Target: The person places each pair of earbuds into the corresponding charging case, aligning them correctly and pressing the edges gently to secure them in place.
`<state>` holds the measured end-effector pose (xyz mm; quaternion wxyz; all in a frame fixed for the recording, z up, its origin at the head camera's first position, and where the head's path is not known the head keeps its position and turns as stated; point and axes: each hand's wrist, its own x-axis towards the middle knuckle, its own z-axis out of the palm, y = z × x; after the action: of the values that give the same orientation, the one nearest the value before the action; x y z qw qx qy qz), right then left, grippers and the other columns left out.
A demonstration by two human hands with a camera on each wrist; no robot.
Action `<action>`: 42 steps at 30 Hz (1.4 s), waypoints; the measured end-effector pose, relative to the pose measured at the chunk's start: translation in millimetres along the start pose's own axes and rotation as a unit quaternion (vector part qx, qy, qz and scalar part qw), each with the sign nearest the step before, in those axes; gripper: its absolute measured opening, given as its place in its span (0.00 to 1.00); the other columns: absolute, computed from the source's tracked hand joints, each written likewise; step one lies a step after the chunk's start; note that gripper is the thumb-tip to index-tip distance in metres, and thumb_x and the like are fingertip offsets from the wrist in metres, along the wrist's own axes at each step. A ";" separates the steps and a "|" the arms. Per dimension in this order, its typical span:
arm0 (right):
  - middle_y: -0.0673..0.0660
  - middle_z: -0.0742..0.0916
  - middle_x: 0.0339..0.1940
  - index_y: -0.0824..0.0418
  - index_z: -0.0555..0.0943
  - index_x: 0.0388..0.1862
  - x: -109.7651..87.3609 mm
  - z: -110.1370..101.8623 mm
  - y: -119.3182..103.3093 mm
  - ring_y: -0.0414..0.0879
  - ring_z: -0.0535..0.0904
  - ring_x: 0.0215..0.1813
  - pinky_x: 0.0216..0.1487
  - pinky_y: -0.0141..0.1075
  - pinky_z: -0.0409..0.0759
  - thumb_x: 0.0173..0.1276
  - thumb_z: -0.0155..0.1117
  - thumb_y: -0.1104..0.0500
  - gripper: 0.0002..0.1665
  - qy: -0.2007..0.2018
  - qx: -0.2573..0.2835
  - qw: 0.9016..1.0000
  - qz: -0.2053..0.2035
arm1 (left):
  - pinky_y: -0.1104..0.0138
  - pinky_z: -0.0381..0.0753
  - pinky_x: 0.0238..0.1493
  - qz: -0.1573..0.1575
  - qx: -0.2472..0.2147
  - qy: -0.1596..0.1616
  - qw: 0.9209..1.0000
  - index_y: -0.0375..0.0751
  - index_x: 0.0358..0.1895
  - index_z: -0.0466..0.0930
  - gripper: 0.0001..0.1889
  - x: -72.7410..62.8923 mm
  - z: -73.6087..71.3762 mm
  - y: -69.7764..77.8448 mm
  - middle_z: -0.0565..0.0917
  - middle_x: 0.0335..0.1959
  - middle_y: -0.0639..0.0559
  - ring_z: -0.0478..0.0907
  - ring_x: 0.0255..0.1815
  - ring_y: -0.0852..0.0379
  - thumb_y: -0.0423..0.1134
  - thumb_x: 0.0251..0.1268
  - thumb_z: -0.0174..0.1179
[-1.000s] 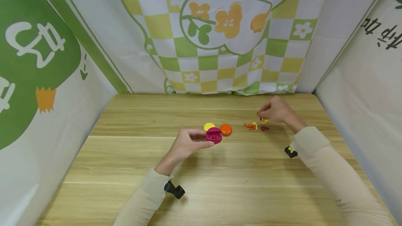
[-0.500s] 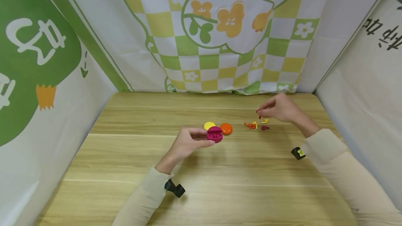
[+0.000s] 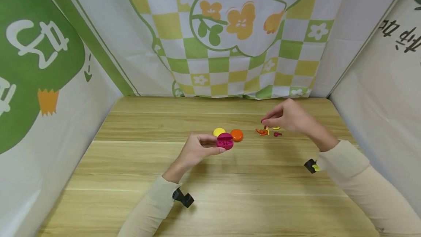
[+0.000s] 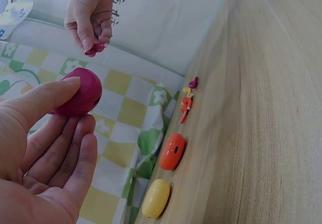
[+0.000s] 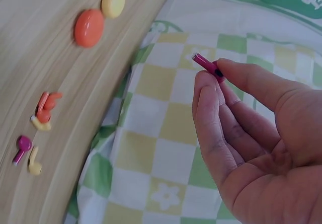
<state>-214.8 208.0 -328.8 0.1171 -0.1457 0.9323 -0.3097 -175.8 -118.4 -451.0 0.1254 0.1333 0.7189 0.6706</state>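
"So, one stemmed magenta plastic earbud point(image 5: 207, 65) is pinched in the right hand point(image 3: 291, 116) above the wood-grain worktop point(image 3: 250, 178)?"

"Yes; the left hand point(image 3: 195, 149) grips the open, round magenta plastic case point(image 4: 88, 95)."

"Risk?"

"Slipping, from so slight a pinch."

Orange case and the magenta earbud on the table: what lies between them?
Orange earbuds and a yellow earbud, clustered; the right wrist view shows them.

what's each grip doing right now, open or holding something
Left grip: holding the pink earbud case, its lid open.
Right grip: pinching one pink earbud between thumb and fingers.
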 end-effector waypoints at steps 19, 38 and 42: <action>0.50 0.95 0.35 0.54 0.94 0.42 -2.3 27.5 -32.5 0.41 0.87 0.34 0.30 0.31 0.79 0.70 0.77 0.56 0.05 -0.013 0.024 0.998 -0.064 | 0.67 0.92 0.49 0.007 -0.001 -0.003 1.000 0.32 0.51 0.90 0.16 0.9 0.9 -1.7 0.92 0.49 0.39 0.91 0.44 0.53 0.29 0.60 0.77; 0.50 0.95 0.33 0.53 0.95 0.39 5.3 63.2 -64.8 0.39 0.87 0.32 0.30 0.33 0.81 0.68 0.79 0.55 0.04 -0.003 0.045 0.994 -0.098 | 0.65 0.92 0.50 0.014 -0.008 -0.013 1.000 0.32 0.52 0.90 0.16 0.6 1.9 -0.5 0.92 0.49 0.38 0.92 0.46 0.52 0.29 0.61 0.76; 0.50 0.95 0.34 0.54 0.94 0.39 5.5 72.9 -68.2 0.40 0.89 0.33 0.31 0.32 0.83 0.68 0.78 0.56 0.04 0.005 0.046 0.992 -0.116 | 0.64 0.92 0.50 0.017 -0.010 -0.015 1.000 0.31 0.52 0.90 0.16 0.7 2.3 -1.2 0.92 0.50 0.37 0.92 0.46 0.54 0.29 0.61 0.76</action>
<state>-183.8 114.3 -344.7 0.0823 -0.2458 0.8944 -0.3646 -175.7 -116.1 -452.3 0.1255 0.1543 0.7080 0.6777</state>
